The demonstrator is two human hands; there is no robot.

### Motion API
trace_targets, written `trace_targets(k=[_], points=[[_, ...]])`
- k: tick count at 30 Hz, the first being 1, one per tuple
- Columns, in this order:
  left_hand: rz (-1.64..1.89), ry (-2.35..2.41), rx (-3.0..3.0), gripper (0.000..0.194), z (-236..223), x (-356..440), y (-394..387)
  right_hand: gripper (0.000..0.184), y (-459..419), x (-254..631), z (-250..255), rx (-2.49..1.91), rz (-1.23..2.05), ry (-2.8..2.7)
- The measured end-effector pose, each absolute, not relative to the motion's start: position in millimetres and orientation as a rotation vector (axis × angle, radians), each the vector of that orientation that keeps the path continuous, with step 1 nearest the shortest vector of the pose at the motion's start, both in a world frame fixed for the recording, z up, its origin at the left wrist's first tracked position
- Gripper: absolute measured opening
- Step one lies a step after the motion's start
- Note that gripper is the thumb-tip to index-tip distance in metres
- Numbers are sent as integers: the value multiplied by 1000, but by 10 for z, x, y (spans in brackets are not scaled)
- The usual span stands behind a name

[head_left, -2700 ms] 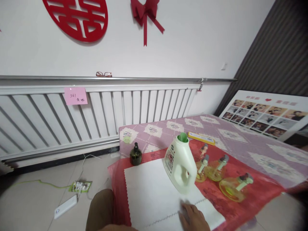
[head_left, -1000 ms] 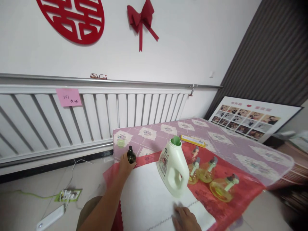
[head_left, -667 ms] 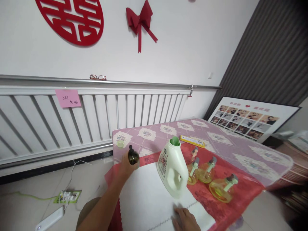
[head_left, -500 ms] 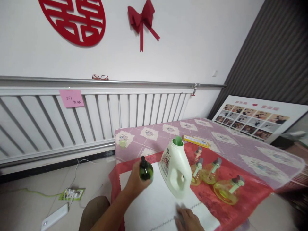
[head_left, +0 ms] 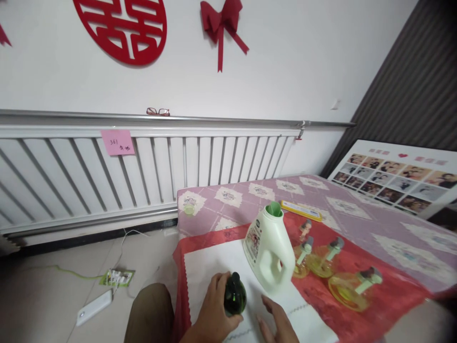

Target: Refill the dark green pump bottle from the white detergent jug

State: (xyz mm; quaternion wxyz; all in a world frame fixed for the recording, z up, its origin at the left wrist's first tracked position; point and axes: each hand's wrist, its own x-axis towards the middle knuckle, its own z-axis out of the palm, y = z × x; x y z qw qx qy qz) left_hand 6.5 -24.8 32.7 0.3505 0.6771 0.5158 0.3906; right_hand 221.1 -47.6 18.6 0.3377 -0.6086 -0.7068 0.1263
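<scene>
At bottom centre, the left hand (head_left: 213, 309) is wrapped around the dark bottle (head_left: 236, 299), held over the white cloth (head_left: 209, 259); positioning seems the step in hand. Rightward, the right hand (head_left: 280, 324) is half-opened, nothing grasped. Next, steady support clear of the pale jug (head_left: 266, 247) seems called for.

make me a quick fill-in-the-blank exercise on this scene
1. The left hand holds a pump bottle coloured dark ____.
2. The white cloth lies on a larger cloth coloured ____.
3. The pink note on the radiator shows the number ____.

Missing words: green; red; 361
</scene>
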Motion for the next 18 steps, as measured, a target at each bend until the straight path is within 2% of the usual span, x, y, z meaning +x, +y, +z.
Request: trace_targets(k=[7,11,18], points=[[1045,1353,1824,80,324,96,-245,37,-294,1585,544,-1418,463,-1761],[1056,1351,1853,77,314,95,-233,30,-203,1451,608,-1418,523,-1683],[1037,1356,1824,75,383,97,-225,30,-169,1283,712,-1452,597,-1469]])
